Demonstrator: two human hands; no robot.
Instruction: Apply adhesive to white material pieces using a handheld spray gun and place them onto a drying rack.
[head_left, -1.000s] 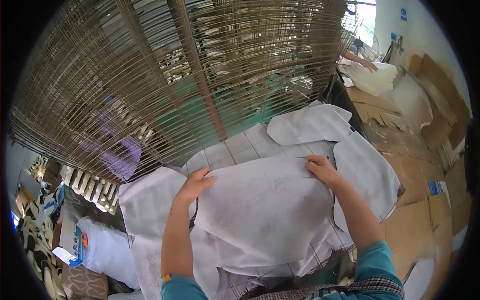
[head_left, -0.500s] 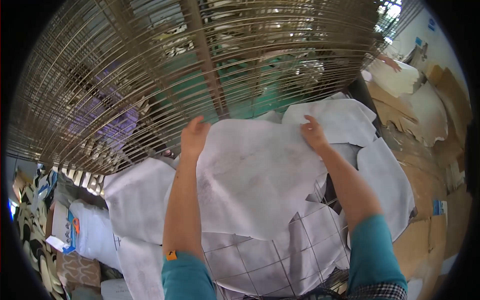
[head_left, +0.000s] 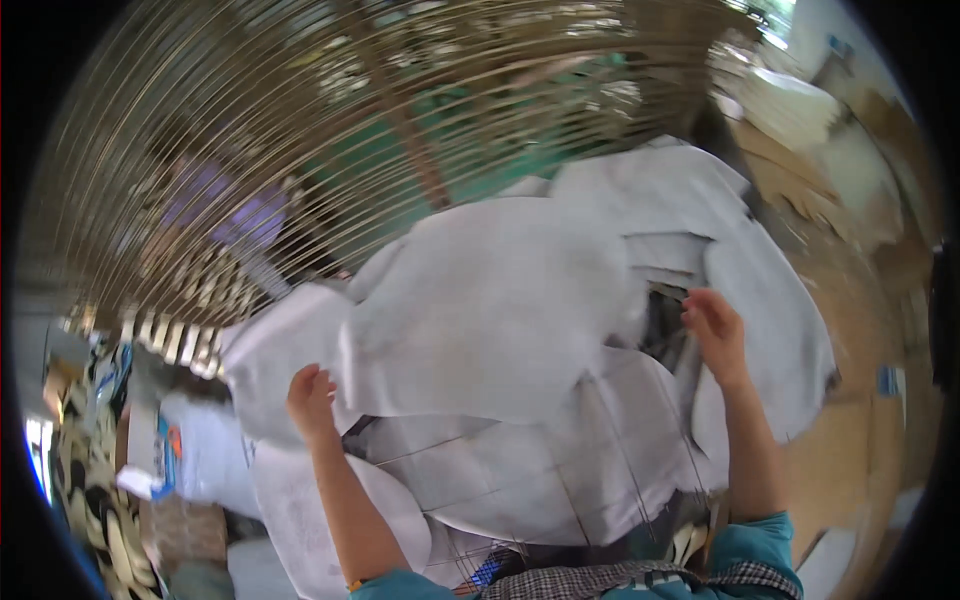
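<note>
A large pale grey, leather-like sheet (head_left: 480, 310) lies spread over a wire grid frame (head_left: 470, 486), with several more such pieces overlapping around and under it. My left hand (head_left: 313, 397) is by the sheet's left side, over another pale piece (head_left: 290, 345), fingers loosely bent and nothing in them. My right hand (head_left: 715, 330) is beside a dark gap to the right of the large sheet, its fingers half curled and apart, holding nothing. Motion blurs both hands a little. Whether either touches a piece, I cannot tell.
Beyond the sheets rises a leaning wire mesh panel (head_left: 330, 130) with a brown upright bar (head_left: 405, 125). Flattened cardboard (head_left: 810, 475) lies at the right. On the left are a white plastic-wrapped bundle (head_left: 207, 450) and a heap of cream and black cut pieces (head_left: 90, 480).
Both hands have come back toward me from the sheet's far edge and moved outward, the left to the left, the right to the right. The view has shifted slightly.
</note>
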